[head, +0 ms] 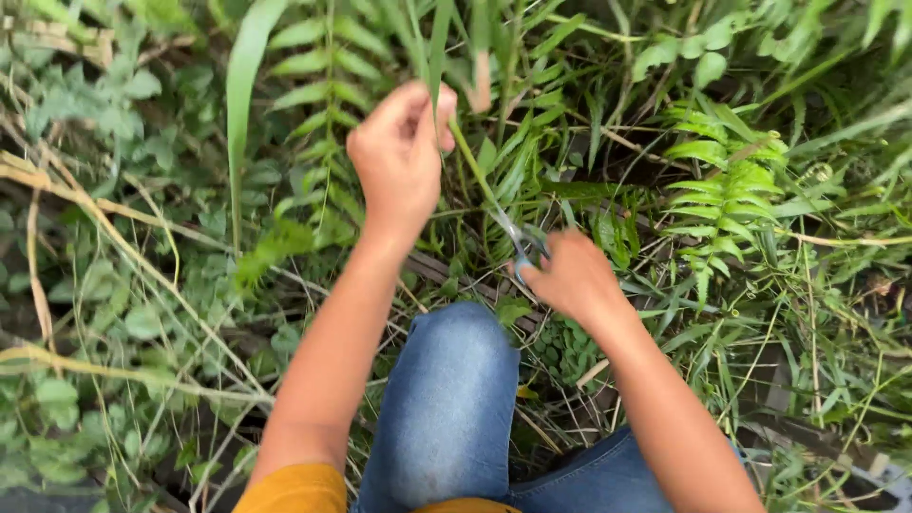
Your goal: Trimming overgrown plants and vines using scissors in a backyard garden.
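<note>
- My left hand (399, 161) is raised in the middle of the greenery, fingers curled and pressed to the thumb, pinching a thin green stem (472, 163) near its upper part.
- The stem runs slanting down and to the right from that pinch toward my other hand.
- My right hand (570, 277) sits lower and to the right, fingers closed around a pair of small scissors (521, 245); only the metal blades show, and they meet the stem at its lower end. I cannot tell whether the blades are parted or closed.
- Below and between the two hands, my knee in blue jeans (446, 399) is bent upward; a strip of mustard-yellow top (299, 489) shows at the bottom edge.
- A fern frond (323, 104) stands just behind the left hand, and a second, brighter fern (727, 195) spreads well to the right of the scissors.
- Round-leaved weeds (85, 285) and dry, pale stalks (57, 180) fill the left side; long grass blades (836, 313) cross the right.
- No container is in view that I can make out.
</note>
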